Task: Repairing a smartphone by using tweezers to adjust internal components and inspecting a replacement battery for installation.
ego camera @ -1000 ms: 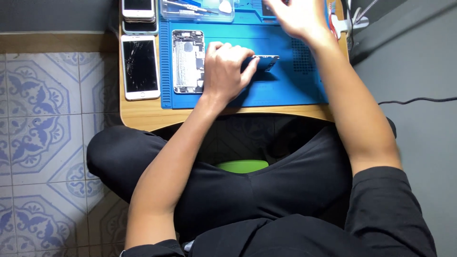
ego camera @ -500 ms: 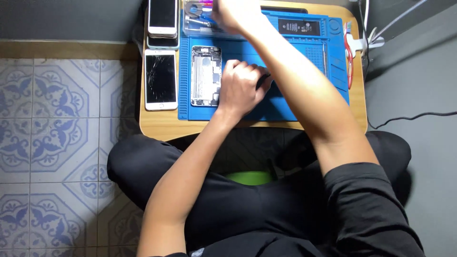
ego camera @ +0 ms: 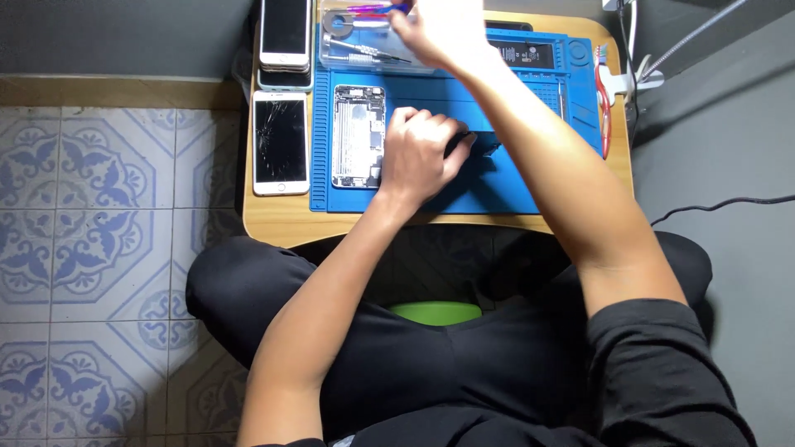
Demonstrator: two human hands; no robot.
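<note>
Blue mat (ego camera: 513,186) covers the table; left hand (ego camera: 418,153), curled, grip pinching a dark part (ego camera: 472,145) beside the opened phone (ego camera: 358,136). Right hand (ego camera: 439,29) reaches into the tray (ego camera: 348,50), grip unclear.

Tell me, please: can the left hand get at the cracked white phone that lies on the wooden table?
Probably yes. The left hand rests on the blue mat, closed on a dark part. The cracked white phone lies further left, past the opened phone. Nothing stands between them, but the hand is occupied.
</note>
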